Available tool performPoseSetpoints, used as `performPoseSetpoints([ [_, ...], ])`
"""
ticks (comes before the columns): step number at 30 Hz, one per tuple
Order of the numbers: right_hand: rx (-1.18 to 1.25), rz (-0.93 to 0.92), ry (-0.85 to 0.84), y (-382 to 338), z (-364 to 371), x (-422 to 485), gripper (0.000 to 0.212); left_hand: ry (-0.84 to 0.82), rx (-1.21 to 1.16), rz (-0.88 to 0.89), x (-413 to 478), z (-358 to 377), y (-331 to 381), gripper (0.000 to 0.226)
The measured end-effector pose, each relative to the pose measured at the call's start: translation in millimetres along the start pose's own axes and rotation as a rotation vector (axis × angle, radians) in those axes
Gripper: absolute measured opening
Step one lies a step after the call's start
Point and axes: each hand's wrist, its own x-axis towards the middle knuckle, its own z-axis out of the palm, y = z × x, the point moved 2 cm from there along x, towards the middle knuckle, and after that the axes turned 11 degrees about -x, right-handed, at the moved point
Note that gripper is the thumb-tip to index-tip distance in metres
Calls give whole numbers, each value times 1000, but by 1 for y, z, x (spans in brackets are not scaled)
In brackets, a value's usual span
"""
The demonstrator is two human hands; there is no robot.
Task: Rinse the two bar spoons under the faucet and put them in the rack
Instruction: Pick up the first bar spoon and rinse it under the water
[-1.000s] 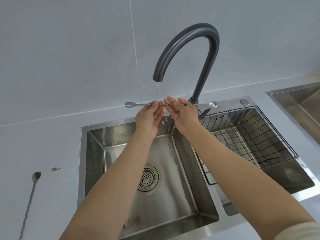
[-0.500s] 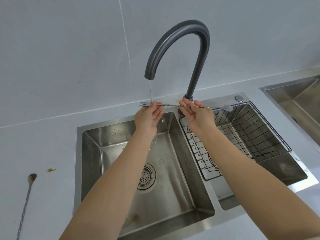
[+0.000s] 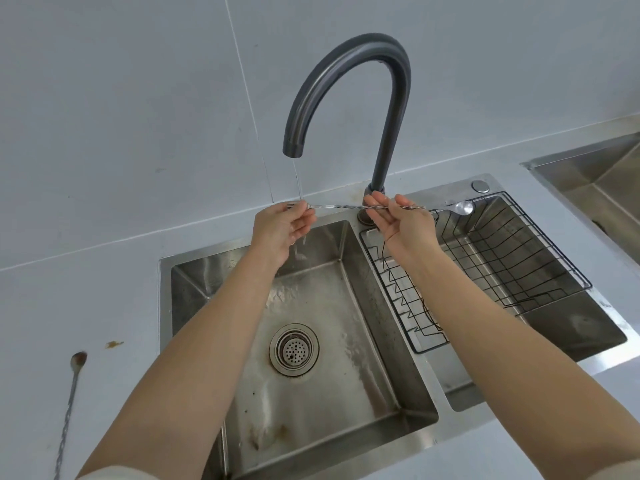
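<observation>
A long twisted steel bar spoon [image 3: 341,206] lies level between both hands, its bowl [image 3: 463,207] out over the rack. My left hand [image 3: 282,226] pinches the fork end right under the thin stream from the dark curved faucet [image 3: 349,84]. My right hand [image 3: 401,221] pinches the stem further right. The black wire rack [image 3: 540,251] sits in the right basin and holds nothing. A second bar spoon [image 3: 71,400], with a brown-stained bowl, lies on the counter at the far left.
The left steel basin [image 3: 391,358] is wet, with a round drain strainer [image 3: 293,349]. A small brown stain [image 3: 113,344] marks the counter near the second spoon. Another steel sink [image 3: 595,181] is at the far right. The tiled wall stands close behind.
The spoon has slid to the right through the stream, so the water now falls on its fork end and the bowl reaches over the rack. My hands have spread apart.
</observation>
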Motion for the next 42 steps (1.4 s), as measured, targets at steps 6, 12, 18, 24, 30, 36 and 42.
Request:
performPoseSetpoints([
  [6, 21, 2, 25, -6, -8, 7, 22, -90, 138, 31, 7, 1, 0, 24],
  [12, 136, 11, 84, -4, -6, 12, 16, -158, 221, 130, 8, -4, 5, 25],
  [18, 115, -31, 68, -1, 4, 19, 21, -193, 206, 114, 4, -14, 15, 21],
  [24, 97, -32, 16, 3, 20, 18, 23, -99, 310, 139, 9, -24, 23, 16],
  [30, 97, -67, -14, 3, 28, 22, 22, -33, 488, 209, 10, -15, 25, 21],
  [36, 77, -97, -18, -4, 26, 21, 21, -83, 483, 177, 12, -15, 25, 9],
  [42, 65, -136, -10, -13, 31, 17, 20, -186, 401, 111, 6, -19, 28, 28],
])
